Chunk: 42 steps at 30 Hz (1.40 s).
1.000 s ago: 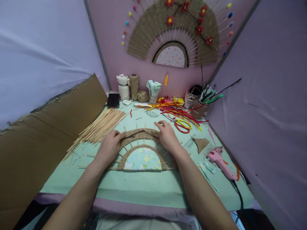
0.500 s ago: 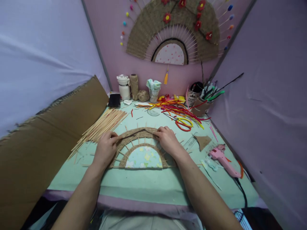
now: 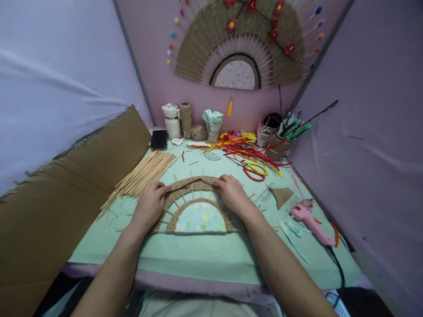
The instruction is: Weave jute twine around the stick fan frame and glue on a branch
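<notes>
A half-round woven fan [image 3: 189, 192] of twine over thin sticks lies flat on the table, with a flowered fabric panel [image 3: 201, 216] at its centre. Across the upper part of its twine band rests a thin dark twig [image 3: 185, 185], slightly bent. At the twig's left end, my left hand [image 3: 150, 204] pinches it against the band with thumb and forefinger. My right hand [image 3: 234, 194] does the same at the right end. The fingers partly cover both twig ends, and my hands hide parts of the fan's sides.
Loose bamboo sticks [image 3: 145, 174] lie at the left beside a cardboard wall [image 3: 82, 176]. Behind are scissors [image 3: 254, 171], coloured pipe cleaners [image 3: 244, 149] and a twine ball [image 3: 198, 132]. A pink glue gun [image 3: 310, 222] with a cord lies right. A finished fan [image 3: 194, 53] hangs on the wall.
The view has shifted very slightly. Both hands stay on the twig in nearly the same place.
</notes>
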Tool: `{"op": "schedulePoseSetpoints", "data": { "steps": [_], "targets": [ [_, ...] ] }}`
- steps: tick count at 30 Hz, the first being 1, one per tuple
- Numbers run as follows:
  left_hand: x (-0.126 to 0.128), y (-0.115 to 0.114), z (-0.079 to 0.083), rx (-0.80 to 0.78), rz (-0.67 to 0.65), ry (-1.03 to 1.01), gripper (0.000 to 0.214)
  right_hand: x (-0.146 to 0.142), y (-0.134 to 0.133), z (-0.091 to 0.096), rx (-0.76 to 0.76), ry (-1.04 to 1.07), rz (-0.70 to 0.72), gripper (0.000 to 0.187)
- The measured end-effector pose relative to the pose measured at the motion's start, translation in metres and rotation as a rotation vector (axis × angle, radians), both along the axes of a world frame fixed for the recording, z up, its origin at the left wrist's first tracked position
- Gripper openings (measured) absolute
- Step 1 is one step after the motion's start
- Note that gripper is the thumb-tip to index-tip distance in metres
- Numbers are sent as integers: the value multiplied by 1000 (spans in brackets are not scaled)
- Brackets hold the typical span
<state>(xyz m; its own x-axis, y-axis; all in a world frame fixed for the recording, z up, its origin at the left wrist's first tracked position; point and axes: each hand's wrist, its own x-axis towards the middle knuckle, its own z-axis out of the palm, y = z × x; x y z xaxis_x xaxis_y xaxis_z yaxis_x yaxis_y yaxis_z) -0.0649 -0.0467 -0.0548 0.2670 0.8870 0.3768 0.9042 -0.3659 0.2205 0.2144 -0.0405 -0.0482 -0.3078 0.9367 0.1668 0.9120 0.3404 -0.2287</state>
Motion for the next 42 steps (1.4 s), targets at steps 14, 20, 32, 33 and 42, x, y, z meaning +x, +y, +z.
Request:
{"op": "schedulePoseSetpoints", "data": {
  "steps": [14, 20, 32, 33, 42],
  "targets": [
    [61, 47, 2, -130, -274, 147, 38, 6, 0, 3, 22, 63, -39, 32],
    [61, 51, -8, -152, -274, 101, 35, 7, 0, 3, 31, 60, -45, 29],
    [66, 48, -7, -188, -273, 63, 33, 2, 0, 2, -13, 53, -33, 31],
    [67, 48, -7, -192, -271, 63, 33, 2, 0, 2, -10, 55, -28, 31],
    [68, 45, -3, -205, -246, 60, 34, 2, 2, -3, -3, 55, -29, 29]
  ]
}}
